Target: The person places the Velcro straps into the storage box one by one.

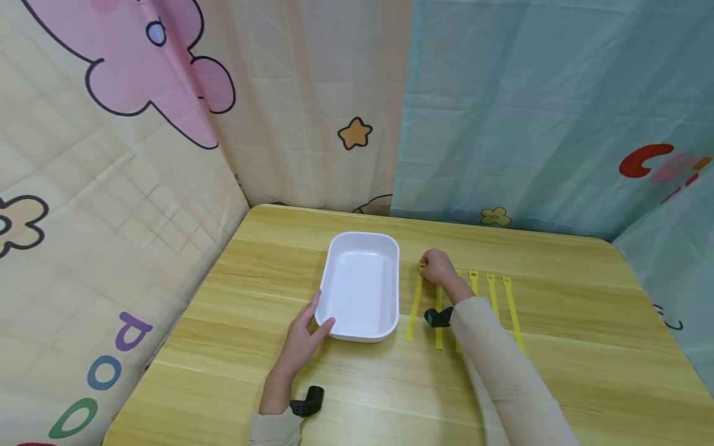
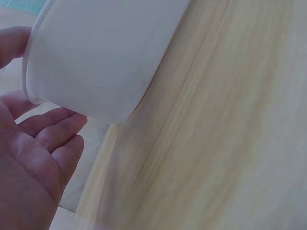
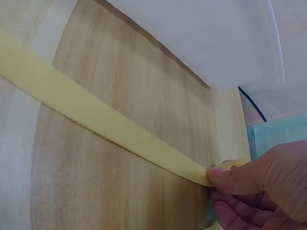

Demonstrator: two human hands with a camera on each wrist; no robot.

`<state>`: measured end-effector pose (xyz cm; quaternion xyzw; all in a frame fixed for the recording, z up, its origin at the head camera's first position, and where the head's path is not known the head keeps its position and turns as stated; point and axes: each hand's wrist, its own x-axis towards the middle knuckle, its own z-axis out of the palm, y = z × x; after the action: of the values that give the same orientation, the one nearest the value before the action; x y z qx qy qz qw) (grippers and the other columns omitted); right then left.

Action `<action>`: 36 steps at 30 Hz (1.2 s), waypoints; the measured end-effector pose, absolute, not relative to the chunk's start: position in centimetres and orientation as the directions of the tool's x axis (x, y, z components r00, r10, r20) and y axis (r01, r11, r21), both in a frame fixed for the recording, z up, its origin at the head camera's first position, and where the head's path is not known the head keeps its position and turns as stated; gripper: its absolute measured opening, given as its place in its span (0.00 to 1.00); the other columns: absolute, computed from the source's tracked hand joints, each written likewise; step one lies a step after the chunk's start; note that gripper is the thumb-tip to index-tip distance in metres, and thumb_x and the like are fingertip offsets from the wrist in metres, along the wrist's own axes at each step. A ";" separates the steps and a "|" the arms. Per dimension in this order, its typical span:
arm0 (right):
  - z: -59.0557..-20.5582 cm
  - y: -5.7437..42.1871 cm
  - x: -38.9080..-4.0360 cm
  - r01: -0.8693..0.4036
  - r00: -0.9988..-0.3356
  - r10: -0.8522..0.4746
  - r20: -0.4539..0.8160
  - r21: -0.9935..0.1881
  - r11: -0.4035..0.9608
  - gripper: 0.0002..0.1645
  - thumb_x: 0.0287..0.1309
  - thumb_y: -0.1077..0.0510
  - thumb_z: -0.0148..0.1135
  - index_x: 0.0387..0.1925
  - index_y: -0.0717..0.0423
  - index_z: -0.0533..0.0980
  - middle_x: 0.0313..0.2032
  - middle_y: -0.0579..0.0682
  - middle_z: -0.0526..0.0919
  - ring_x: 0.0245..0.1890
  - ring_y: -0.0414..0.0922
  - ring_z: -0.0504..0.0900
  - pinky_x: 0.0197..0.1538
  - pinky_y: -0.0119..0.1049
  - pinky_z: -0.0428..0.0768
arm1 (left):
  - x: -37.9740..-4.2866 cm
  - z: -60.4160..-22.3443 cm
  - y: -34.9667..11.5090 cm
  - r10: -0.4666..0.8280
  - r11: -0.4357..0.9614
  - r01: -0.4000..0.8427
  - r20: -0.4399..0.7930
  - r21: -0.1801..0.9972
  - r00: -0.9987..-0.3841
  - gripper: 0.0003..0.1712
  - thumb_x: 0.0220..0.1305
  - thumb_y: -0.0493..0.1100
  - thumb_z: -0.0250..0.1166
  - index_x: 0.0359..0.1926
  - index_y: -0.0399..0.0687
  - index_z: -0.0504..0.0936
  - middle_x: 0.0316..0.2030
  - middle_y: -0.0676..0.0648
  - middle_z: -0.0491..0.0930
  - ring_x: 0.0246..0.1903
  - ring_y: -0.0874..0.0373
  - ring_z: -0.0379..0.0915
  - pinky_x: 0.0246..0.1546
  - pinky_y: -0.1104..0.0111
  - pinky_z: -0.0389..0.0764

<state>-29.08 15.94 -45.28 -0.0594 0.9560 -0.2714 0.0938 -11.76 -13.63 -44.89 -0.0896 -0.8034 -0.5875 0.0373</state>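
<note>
A white rectangular plastic tray [image 1: 359, 337] stands on the wooden table. My left hand [image 1: 301, 337] holds its near left corner, thumb at the rim and fingers along the outer wall; the left wrist view shows this hand [image 2: 36, 153] beside the tray's wall [image 2: 105, 62]. To the right of the tray, my right hand [image 1: 439, 267] pinches the slotted head end of the leftmost yellow cable strap [image 1: 414, 313]. In the right wrist view the thumb and fingers of this hand [image 3: 261, 187] grip the flat strap [image 3: 115, 122], whose length stretches back along the table.
Several more yellow straps [image 1: 512, 313] lie in a row under and right of my right forearm. The wooden table [image 1: 586, 347] meets patterned curtains [image 1: 312, 111] at its back and left edges. A small black device [image 1: 437, 318] sits on my right wrist.
</note>
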 end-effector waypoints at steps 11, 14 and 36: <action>-43.1 17.3 -28.9 -0.177 -0.957 -0.273 -0.097 -0.552 0.815 0.09 0.55 0.68 0.59 0.36 0.72 0.79 0.35 0.62 0.79 0.29 0.50 0.74 0.34 0.41 0.76 | -11.7 -44.8 -13.5 0.098 0.284 0.179 0.157 0.942 -0.983 0.38 0.62 0.38 0.60 0.67 0.32 0.53 0.66 0.34 0.50 0.65 0.42 0.45 0.62 0.55 0.51; -42.3 17.7 -28.7 -0.203 -0.948 -0.305 -0.091 -0.565 0.800 0.10 0.57 0.67 0.58 0.38 0.72 0.78 0.36 0.63 0.79 0.30 0.51 0.75 0.35 0.42 0.76 | -11.7 -44.8 -13.5 0.098 0.277 0.182 0.160 0.944 -0.982 0.38 0.62 0.38 0.60 0.67 0.32 0.53 0.66 0.34 0.50 0.65 0.42 0.45 0.62 0.54 0.51; -38.2 18.2 -27.3 -0.277 -0.925 -0.380 -0.024 -0.641 0.715 0.07 0.59 0.66 0.57 0.36 0.67 0.78 0.30 0.55 0.79 0.28 0.48 0.75 0.32 0.39 0.74 | -11.7 -44.8 -13.5 0.102 0.286 0.182 0.159 0.941 -0.982 0.38 0.62 0.39 0.60 0.68 0.33 0.52 0.67 0.34 0.50 0.66 0.42 0.44 0.63 0.53 0.50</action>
<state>-27.25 18.16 -38.23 -0.1780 0.9229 -0.3326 0.0771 -11.70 -13.53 -44.82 -0.0886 -0.8013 -0.5907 0.0341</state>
